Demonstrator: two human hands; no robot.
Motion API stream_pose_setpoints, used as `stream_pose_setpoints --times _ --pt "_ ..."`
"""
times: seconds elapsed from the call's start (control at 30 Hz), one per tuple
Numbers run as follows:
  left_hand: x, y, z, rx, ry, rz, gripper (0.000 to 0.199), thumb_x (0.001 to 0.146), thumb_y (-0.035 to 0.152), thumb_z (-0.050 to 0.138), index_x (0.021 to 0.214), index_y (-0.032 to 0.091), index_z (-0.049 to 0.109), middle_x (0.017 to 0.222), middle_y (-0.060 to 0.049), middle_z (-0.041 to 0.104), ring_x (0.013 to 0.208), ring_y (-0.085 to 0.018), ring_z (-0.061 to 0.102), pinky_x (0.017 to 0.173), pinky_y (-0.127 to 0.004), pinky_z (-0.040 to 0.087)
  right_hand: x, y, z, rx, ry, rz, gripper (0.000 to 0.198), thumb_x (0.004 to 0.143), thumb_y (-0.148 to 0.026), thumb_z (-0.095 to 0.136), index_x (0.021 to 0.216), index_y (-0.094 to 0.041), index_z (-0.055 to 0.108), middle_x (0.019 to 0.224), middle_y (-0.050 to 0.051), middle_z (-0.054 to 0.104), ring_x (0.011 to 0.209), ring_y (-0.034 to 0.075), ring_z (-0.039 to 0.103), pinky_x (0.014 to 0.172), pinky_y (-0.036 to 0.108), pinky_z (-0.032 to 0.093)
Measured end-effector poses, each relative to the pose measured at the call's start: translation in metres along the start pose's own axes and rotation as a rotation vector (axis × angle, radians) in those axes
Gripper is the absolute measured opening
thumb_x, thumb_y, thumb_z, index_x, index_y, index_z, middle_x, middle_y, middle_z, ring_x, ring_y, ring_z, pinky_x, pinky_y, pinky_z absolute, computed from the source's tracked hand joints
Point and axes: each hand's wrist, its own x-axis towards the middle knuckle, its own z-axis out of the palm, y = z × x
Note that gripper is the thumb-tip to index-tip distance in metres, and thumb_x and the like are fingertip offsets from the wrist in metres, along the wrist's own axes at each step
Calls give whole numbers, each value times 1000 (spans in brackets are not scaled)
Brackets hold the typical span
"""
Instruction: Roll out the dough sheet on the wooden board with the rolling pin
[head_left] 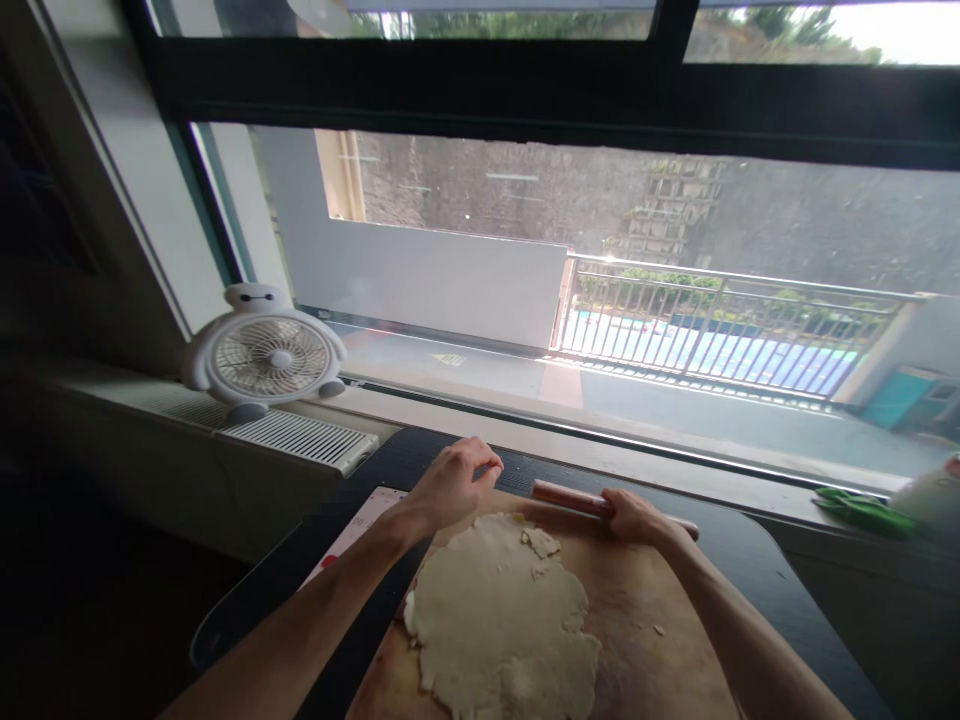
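A wide, flat sheet of pale rolled dough (502, 620) with ragged edges lies on a wooden board (645, 660). Small loose scraps rest on the dough near its far right edge. My right hand (636, 517) is wrapped round a wooden rolling pin (570, 497) at the board's far side, beyond the dough. Just past the dough's far left edge, my left hand (459, 482) is raised with curled fingers, thumb and forefinger close together. What it holds, if anything, is hidden.
The board sits on a dark table (277, 570). Partly under my left forearm is a tablet or phone (358, 530) with a lit screen. A white fan (277, 355) stands at the left by the window. A green cloth (862, 510) lies on the right sill.
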Motion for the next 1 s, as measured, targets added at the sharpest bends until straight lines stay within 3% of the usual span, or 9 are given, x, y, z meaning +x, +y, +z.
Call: stream_pose_setpoints --times 0.17,0.27,0.37,0.43,0.5,0.6,0.73,0.83,1.0 --pt "-13 22 23 116 -52 86 17 81 23 45 87 21 61 93 -3 58 92 -16 50 85 -31 36 -32 -48 -1 -28 248 -292 27 64 -2 41 82 -18 53 82 3 55 80 15 47 72 25 31" --pt "-29 21 47 175 -92 27 22 85 26 40 81 20 60 88 -4 57 87 -16 51 82 -32 38 -42 -76 2 23 226 -369 24 65 -4 42 79 -19 54 84 3 53 81 15 46 73 26 32" --pt "-46 12 67 196 -134 -67 30 88 28 32 77 19 58 82 -4 57 79 -16 52 74 -30 40 -37 -84 4 228 73 -385 23 70 -12 49 89 -21 57 88 2 54 80 14 49 70 25 36" --pt "-53 6 75 206 -128 -94 31 89 29 29 82 19 57 84 -5 59 79 -16 53 73 -30 41 -27 -85 7 379 41 -358 22 77 -21 49 97 -23 56 91 1 54 78 12 51 69 23 38" --pt "-55 2 80 226 -123 -110 32 90 30 27 83 19 57 84 -5 60 78 -17 54 73 -31 41 -13 -88 13 437 123 -278 20 82 -25 43 98 -21 56 92 2 55 79 12 52 71 24 39" --pt "-45 -7 85 277 -130 -138 35 89 29 26 77 19 57 79 -6 61 76 -18 56 72 -32 41 12 -97 26 345 249 -137 23 84 -30 42 100 -20 56 94 5 56 88 16 51 77 28 38" --pt "-24 -21 93 318 -132 -180 35 89 29 27 77 18 57 78 -7 62 75 -18 57 70 -32 41 38 -107 34 208 277 -24 32 85 -37 42 110 -20 53 104 9 54 100 21 47 84 33 33" --pt "-24 -23 94 323 -133 -188 35 89 31 28 77 18 57 77 -8 62 75 -19 57 69 -32 40 35 -108 33 187 252 11 34 86 -38 39 112 -20 52 107 10 53 102 22 46 84 33 32" --pt "-49 -15 88 291 -128 -88 31 88 29 29 78 20 56 76 -7 59 74 -18 54 71 -33 40 -1 -109 36 185 326 -95 31 89 -37 34 113 -26 49 107 6 54 101 20 45 85 33 31"
